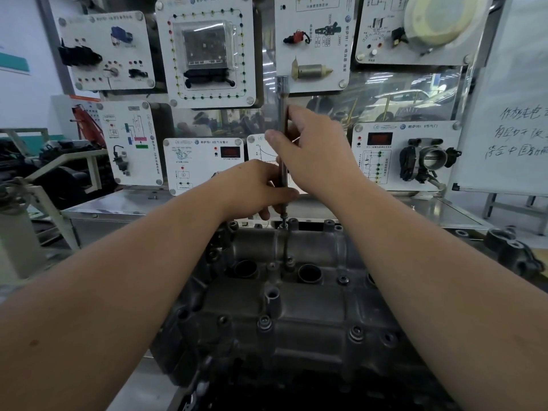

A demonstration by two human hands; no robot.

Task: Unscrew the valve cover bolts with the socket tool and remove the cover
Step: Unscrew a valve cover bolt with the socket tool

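Above the valve cover (284,307), both hands, left (255,188) low, right (314,155) high, gripping the upright socket tool (281,93).

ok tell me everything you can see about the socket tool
The socket tool is a long, thin rod of bright metal, standing almost upright over the far edge of the valve cover. Its top end widens into a short cylindrical socket. The right hand pinches the upper shaft, and the left hand grips it lower down. Its narrow lower tip sits at a bolt on the cover's rear edge.
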